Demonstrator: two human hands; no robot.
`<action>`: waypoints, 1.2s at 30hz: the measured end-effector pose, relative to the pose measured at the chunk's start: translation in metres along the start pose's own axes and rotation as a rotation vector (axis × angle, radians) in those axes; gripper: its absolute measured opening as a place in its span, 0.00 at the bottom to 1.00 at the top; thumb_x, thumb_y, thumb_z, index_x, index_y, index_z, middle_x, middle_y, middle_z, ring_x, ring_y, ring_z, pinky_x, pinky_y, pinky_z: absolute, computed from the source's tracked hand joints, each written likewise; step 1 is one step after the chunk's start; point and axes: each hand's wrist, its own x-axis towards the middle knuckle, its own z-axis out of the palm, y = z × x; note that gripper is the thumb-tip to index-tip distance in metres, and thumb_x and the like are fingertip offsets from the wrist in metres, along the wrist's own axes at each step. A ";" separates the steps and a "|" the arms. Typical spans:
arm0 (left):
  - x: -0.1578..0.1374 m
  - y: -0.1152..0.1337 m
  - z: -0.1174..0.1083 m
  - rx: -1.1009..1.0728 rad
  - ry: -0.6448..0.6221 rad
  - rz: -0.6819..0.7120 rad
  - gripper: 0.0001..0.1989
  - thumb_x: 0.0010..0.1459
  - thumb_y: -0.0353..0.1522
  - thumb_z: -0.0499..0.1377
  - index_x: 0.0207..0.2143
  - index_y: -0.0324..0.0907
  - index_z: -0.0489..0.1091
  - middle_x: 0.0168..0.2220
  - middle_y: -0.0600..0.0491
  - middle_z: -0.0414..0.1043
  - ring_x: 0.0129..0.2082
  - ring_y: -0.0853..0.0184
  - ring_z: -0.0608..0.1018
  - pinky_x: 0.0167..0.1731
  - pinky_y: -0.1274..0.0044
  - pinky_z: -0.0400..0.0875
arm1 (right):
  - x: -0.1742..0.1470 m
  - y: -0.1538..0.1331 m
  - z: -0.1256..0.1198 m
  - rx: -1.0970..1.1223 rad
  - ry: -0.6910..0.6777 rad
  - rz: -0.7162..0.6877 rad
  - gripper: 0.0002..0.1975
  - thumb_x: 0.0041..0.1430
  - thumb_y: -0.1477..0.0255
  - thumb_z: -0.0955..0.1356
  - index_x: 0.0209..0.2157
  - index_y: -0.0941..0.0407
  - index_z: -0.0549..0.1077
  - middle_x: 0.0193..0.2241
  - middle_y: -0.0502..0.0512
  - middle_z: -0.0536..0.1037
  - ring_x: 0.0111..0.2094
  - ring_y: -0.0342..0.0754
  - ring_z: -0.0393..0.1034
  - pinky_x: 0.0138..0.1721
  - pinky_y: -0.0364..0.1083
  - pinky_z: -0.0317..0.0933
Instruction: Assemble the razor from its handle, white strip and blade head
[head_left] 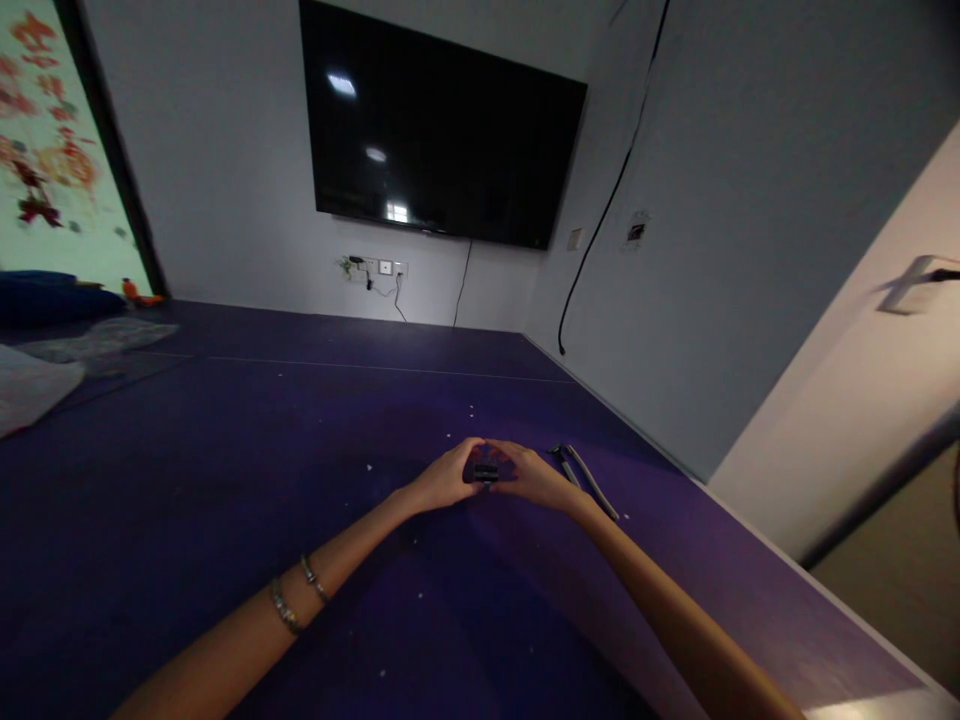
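A small dark block (486, 473) was between the left hand (448, 477) and the right hand (534, 477), held at its ends by their curled fingers. Pliers (592, 484) lay on the purple table (360, 560) just beside the right hand, below a wall-mounted television (442, 130).

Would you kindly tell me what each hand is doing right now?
Left hand: holding one side of the small dark rectangular object.
Right hand: holding its other side.

Dim room; white reflections glare on the television (442, 120), the left panel (71, 245) glows, wide-angle distortion slants the edges, and detail around the hands (448, 478) is soft.
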 end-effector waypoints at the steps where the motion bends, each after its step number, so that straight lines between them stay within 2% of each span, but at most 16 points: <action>1: -0.001 0.000 0.001 0.005 0.003 0.007 0.30 0.46 0.29 0.61 0.52 0.42 0.57 0.49 0.47 0.66 0.48 0.62 0.70 0.48 0.70 0.64 | -0.001 0.000 0.001 0.003 -0.001 0.000 0.36 0.44 0.70 0.72 0.56 0.52 0.60 0.46 0.57 0.71 0.45 0.51 0.67 0.44 0.51 0.62; 5: -0.004 -0.013 0.003 0.084 0.051 -0.028 0.30 0.47 0.34 0.61 0.53 0.41 0.56 0.52 0.44 0.63 0.52 0.59 0.67 0.52 0.67 0.61 | -0.009 0.009 -0.007 -0.029 -0.003 0.053 0.36 0.45 0.70 0.71 0.57 0.52 0.59 0.45 0.57 0.72 0.44 0.50 0.68 0.43 0.50 0.63; 8: -0.010 -0.034 0.002 0.183 0.088 -0.102 0.25 0.52 0.35 0.57 0.52 0.41 0.57 0.53 0.43 0.61 0.54 0.58 0.64 0.54 0.64 0.58 | -0.025 0.031 -0.030 -0.074 0.010 0.118 0.36 0.47 0.68 0.70 0.58 0.52 0.56 0.46 0.57 0.72 0.44 0.50 0.67 0.43 0.50 0.63; 13: -0.023 -0.064 -0.001 0.275 0.084 -0.168 0.19 0.53 0.36 0.54 0.47 0.39 0.61 0.50 0.43 0.64 0.52 0.59 0.66 0.53 0.66 0.59 | -0.065 0.092 -0.090 -0.173 0.066 0.258 0.39 0.48 0.67 0.68 0.61 0.53 0.50 0.47 0.58 0.72 0.44 0.51 0.69 0.44 0.51 0.63; 18: -0.025 -0.068 0.002 0.291 0.067 -0.165 0.16 0.55 0.36 0.52 0.46 0.40 0.62 0.48 0.44 0.66 0.51 0.60 0.66 0.53 0.66 0.59 | -0.105 0.153 -0.129 -0.232 0.061 0.366 0.42 0.47 0.65 0.68 0.61 0.56 0.46 0.47 0.63 0.72 0.44 0.55 0.69 0.46 0.54 0.62; 22: -0.024 -0.067 0.004 0.299 0.059 -0.160 0.15 0.55 0.35 0.52 0.44 0.40 0.63 0.47 0.45 0.66 0.50 0.60 0.67 0.52 0.67 0.59 | -0.121 0.183 -0.133 -0.219 0.051 0.424 0.45 0.45 0.64 0.68 0.62 0.59 0.44 0.46 0.66 0.72 0.45 0.56 0.69 0.47 0.55 0.61; 26: -0.025 -0.067 0.005 0.314 0.053 -0.162 0.13 0.56 0.35 0.51 0.43 0.40 0.64 0.46 0.46 0.67 0.49 0.61 0.67 0.52 0.67 0.59 | -0.124 0.199 -0.127 -0.158 0.039 0.432 0.46 0.44 0.63 0.68 0.62 0.59 0.44 0.47 0.66 0.72 0.46 0.56 0.68 0.48 0.54 0.60; 31: -0.026 -0.064 0.005 0.356 0.039 -0.141 0.13 0.57 0.34 0.50 0.43 0.40 0.64 0.45 0.46 0.67 0.49 0.61 0.67 0.51 0.68 0.60 | -0.120 0.205 -0.119 -0.129 0.038 0.426 0.46 0.45 0.63 0.68 0.62 0.61 0.44 0.48 0.68 0.71 0.47 0.55 0.68 0.48 0.52 0.61; 36: -0.027 -0.062 0.005 0.393 0.028 -0.128 0.13 0.57 0.34 0.49 0.43 0.40 0.64 0.45 0.46 0.67 0.49 0.61 0.67 0.52 0.69 0.59 | -0.116 0.198 -0.115 -0.105 0.001 0.441 0.45 0.46 0.67 0.68 0.62 0.58 0.44 0.49 0.67 0.71 0.49 0.56 0.67 0.48 0.53 0.60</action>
